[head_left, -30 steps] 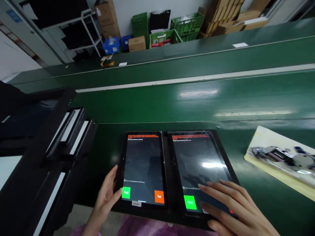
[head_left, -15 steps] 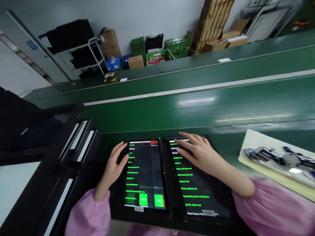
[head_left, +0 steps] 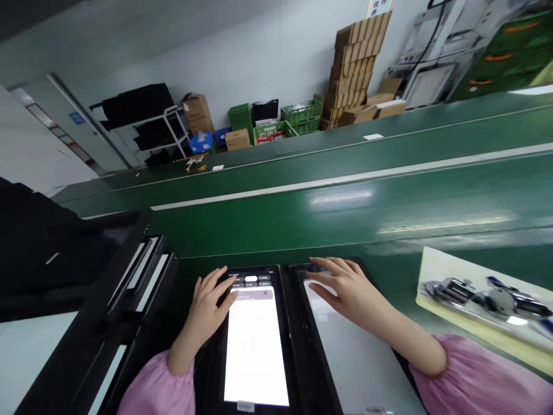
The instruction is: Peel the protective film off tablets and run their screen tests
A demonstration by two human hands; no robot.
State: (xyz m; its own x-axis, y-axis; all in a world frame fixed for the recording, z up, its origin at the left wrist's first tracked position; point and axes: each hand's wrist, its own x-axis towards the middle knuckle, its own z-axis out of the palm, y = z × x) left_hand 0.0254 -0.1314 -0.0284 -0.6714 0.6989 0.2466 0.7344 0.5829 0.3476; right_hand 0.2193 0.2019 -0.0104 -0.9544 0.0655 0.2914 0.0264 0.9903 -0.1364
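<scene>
Two black-framed tablets lie side by side in front of me. The left tablet [head_left: 257,357] is lit white, with a row of dark tiles and a grey bar near its top. My left hand [head_left: 209,308] is open at its upper left edge, thumb and index fingertips over the screen. On the right tablet [head_left: 358,357] the screen is a dimmer pale grey. My right hand [head_left: 348,288] hovers or rests over its upper part, fingers stretched out; whether the fingertips touch the glass I cannot tell. Neither hand holds anything.
At the left, a black rack [head_left: 142,222] holds several upright devices. On the right, a metal clamp-like object [head_left: 496,297] lies on paper [head_left: 425,288] with yellow below. Beyond runs a green conveyor [head_left: 268,225]. Cardboard boxes [head_left: 352,69] and green crates [head_left: 302,115] stand by the wall.
Both screens have switched from dark lists of green text to pale displays. My left hand has shifted right over the left tablet's top. The view has tilted upward.
</scene>
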